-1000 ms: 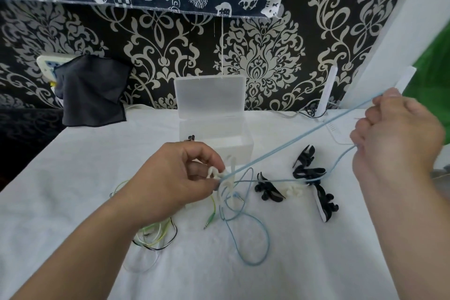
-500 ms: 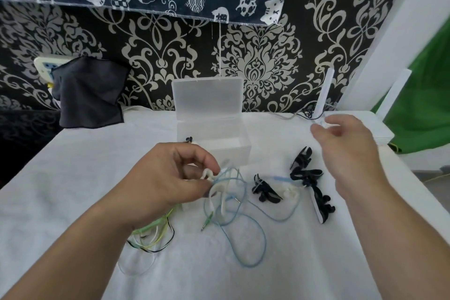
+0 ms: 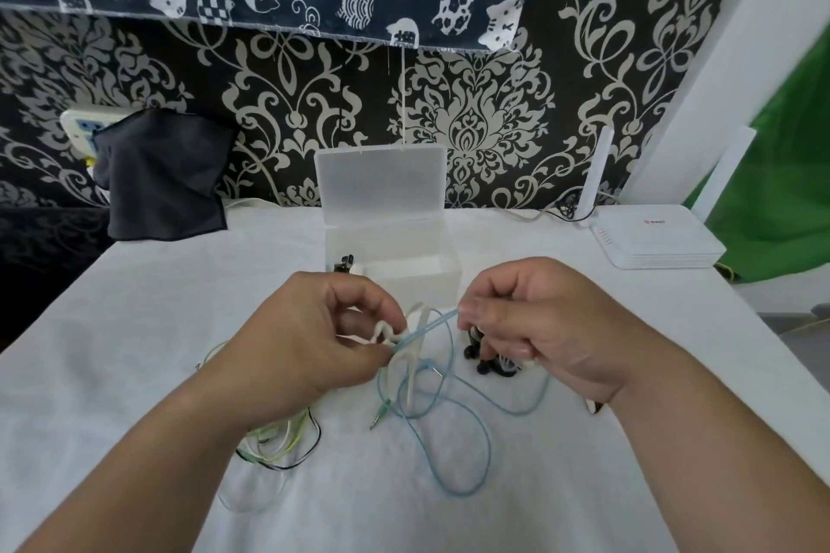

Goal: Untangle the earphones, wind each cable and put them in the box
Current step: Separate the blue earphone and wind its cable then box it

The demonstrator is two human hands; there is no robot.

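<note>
My left hand (image 3: 310, 341) pinches a white cable winder (image 3: 406, 355) together with one end of the blue earphone cable (image 3: 453, 440). My right hand (image 3: 534, 328) pinches the same blue cable a short way to the right, so a short stretch runs taut between the hands. The remaining blue cable lies in loose loops on the white cloth below. A translucent box (image 3: 417, 274) stands open just behind my hands, lid upright. A tangle of green, white and black cables (image 3: 283, 440) lies under my left wrist.
Black cable winders (image 3: 487, 361) lie partly hidden under my right hand. A white router (image 3: 651, 245) sits at the back right, with a dark cloth (image 3: 161, 175) hanging at the back left. The table (image 3: 134, 328) is covered in white cloth.
My right hand let go of the long taut stretch of blue cable, swung back left and down, and now pinches the cable close to my left hand. The cable slackened into loops.
</note>
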